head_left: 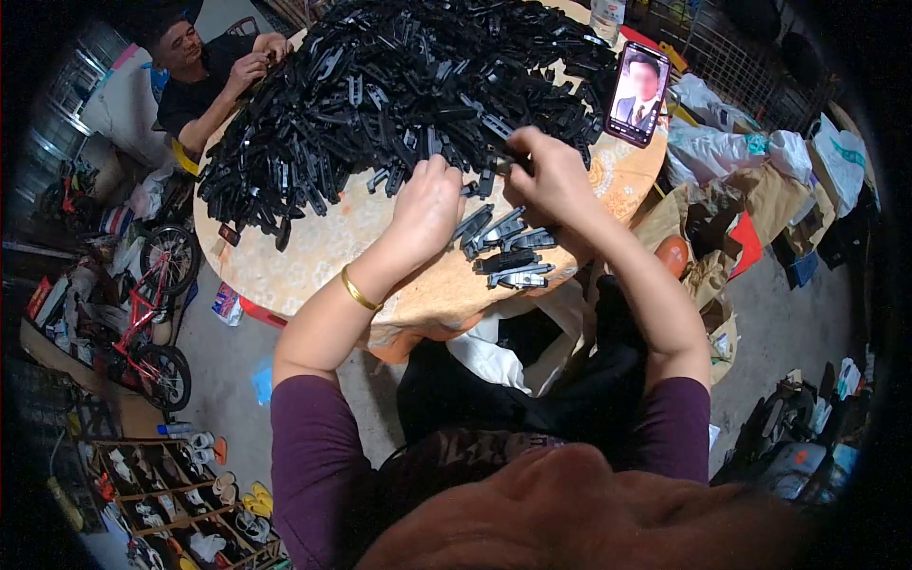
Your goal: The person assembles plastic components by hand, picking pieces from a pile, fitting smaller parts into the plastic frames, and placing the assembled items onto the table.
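A large heap of long, narrow black plastic parts (356,104) covers the far side of the round table. My left hand (429,204) is at the near edge of the heap, its fingers closed around a black part that sticks up past the fingertips. To its right, my right hand (559,182) has thumb and forefinger bent together at a dark part by the heap; the fingers hide most of it. Between my forearms, close to the table's near edge, lies a small group of similar parts (513,249), set roughly side by side.
A patterned cloth covers the table (275,271). A phone (637,93) stands at the right edge, near a clear bottle (606,19). Another person (214,81) works at the far left. Bags (731,157) crowd the right; a red bicycle (142,318) and shoe rack (180,494) stand left.
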`<state>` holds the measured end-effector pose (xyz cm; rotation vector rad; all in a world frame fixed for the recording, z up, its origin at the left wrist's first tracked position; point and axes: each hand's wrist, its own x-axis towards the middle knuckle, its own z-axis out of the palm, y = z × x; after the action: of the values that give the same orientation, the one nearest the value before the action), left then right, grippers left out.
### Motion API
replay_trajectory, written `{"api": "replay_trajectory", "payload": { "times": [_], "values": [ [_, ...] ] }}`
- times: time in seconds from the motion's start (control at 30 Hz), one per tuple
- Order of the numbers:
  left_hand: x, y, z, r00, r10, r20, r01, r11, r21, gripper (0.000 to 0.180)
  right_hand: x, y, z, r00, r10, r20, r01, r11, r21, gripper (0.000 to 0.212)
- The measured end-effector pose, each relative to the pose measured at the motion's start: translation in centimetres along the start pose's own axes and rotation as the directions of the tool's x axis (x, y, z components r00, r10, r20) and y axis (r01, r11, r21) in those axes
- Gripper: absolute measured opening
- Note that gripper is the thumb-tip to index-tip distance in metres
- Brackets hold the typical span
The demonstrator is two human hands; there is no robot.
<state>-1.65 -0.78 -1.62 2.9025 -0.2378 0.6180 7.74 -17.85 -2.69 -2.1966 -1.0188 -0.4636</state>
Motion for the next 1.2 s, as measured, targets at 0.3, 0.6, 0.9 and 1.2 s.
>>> {"api": "replay_trajectory", "payload": {
  "times": [0.3, 0.6, 0.9, 1.2],
  "values": [
    [1.1, 1.0, -1.8, 0.981, -0.185, -0.059, 0.136, 0.874, -0.466, 0.029, -0.4, -0.5, -1.1, 0.933, 0.252, 0.257, -0.342, 0.406, 0.847, 0.026],
    [1.5, -0.6, -0.2, 0.872, -0.21, 0.441, 0.416, -0.154, -0.896, 0.028, -1.2, -1.8, 0.2, 0.978, -0.069, -0.197, 0.151, 0.883, 0.444, 0.024],
    [1.0, -0.1, 0.1, 0.88, -0.126, 0.459, 0.411, -0.285, -0.866, 0.03, -1.3, -1.6, 0.8, 0.972, -0.038, -0.231, 0.147, 0.869, 0.473, 0.024],
    [0.7, 1.2, -1.5, 0.961, -0.15, 0.231, 0.244, 0.075, -0.967, 0.035, -0.6, -2.2, -2.7, 0.952, 0.115, 0.284, -0.277, 0.721, 0.635, 0.038]
  ]
}}
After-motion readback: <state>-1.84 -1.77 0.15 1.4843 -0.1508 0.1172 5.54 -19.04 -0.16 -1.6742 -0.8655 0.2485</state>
